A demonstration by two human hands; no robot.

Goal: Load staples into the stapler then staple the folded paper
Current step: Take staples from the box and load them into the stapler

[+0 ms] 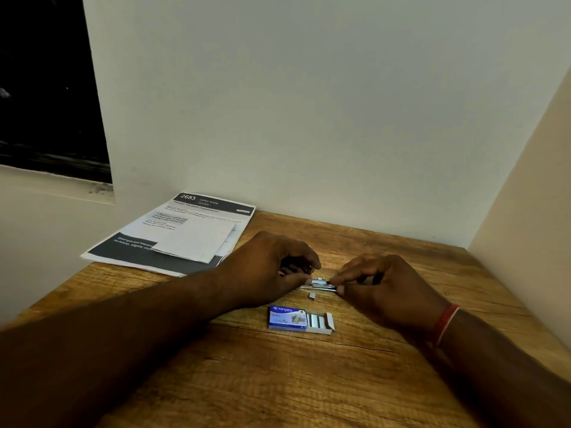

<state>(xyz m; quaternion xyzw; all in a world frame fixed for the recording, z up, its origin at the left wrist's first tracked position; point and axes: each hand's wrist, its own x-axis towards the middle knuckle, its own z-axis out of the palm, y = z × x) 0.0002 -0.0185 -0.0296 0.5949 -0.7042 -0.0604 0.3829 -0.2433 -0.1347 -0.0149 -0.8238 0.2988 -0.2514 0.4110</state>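
A small metal stapler (pixel 319 285) lies low over the wooden table (pixel 278 381), held from both ends. My left hand (pixel 272 267) grips its left part with curled fingers, hiding much of it. My right hand (pixel 380 282) pinches the stapler's right end between thumb and fingertips. A short loose strip of staples (pixel 312 295) lies on the table just below the stapler. An open blue staple box (pixel 298 319) with silver staple strips showing sits nearer to me. The folded white paper (pixel 193 239) rests on a printed sheet at the back left.
The printed sheet (pixel 129 251) overhangs the table's left rear corner. A pale wall stands close behind the table and another closes in on the right. A dark window (pixel 46 88) is at the upper left. A red band circles my right wrist.
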